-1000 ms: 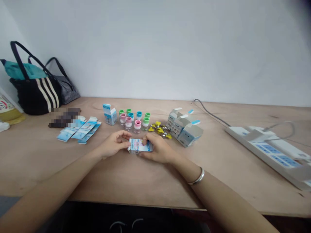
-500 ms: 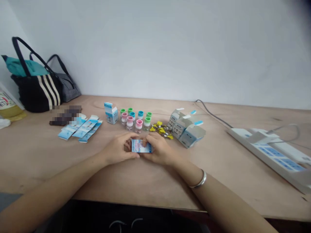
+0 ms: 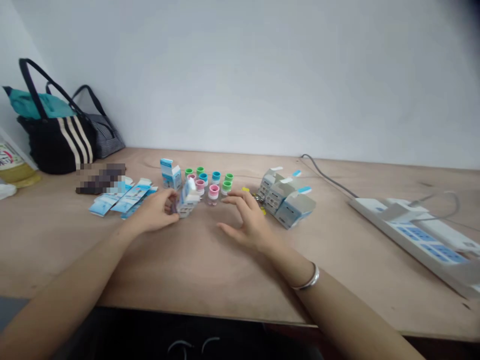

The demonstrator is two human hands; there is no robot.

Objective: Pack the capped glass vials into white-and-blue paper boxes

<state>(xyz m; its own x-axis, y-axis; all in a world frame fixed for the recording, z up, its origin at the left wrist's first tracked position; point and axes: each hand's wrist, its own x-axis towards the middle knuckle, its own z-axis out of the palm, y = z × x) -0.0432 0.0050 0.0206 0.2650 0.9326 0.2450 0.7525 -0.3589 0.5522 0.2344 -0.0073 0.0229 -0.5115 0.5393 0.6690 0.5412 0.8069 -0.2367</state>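
Note:
My left hand (image 3: 157,210) grips a small blue and white cardboard box (image 3: 187,202), blurred and held upright with its top flap raised. My right hand (image 3: 249,220) is empty, its fingers spread over the table. Just beyond both hands stand several small clear bottles (image 3: 213,195) with pink, blue and green tops. Yellow and metal pieces (image 3: 258,197) lie partly hidden behind my right hand. To the left of the bottles is another upright box (image 3: 170,175) with its top open.
Flattened blue boxes (image 3: 129,197) lie at the left, near a dark pixelated item (image 3: 101,180). Three open-topped boxes (image 3: 288,200) stand right of centre. A power strip (image 3: 416,240) with its cable lies at the far right. Bags (image 3: 60,140) and a bottle (image 3: 13,165) are at back left.
My left hand has carried the box leftward, and it now stands upright instead of flat. My right hand has let go of it and opened.

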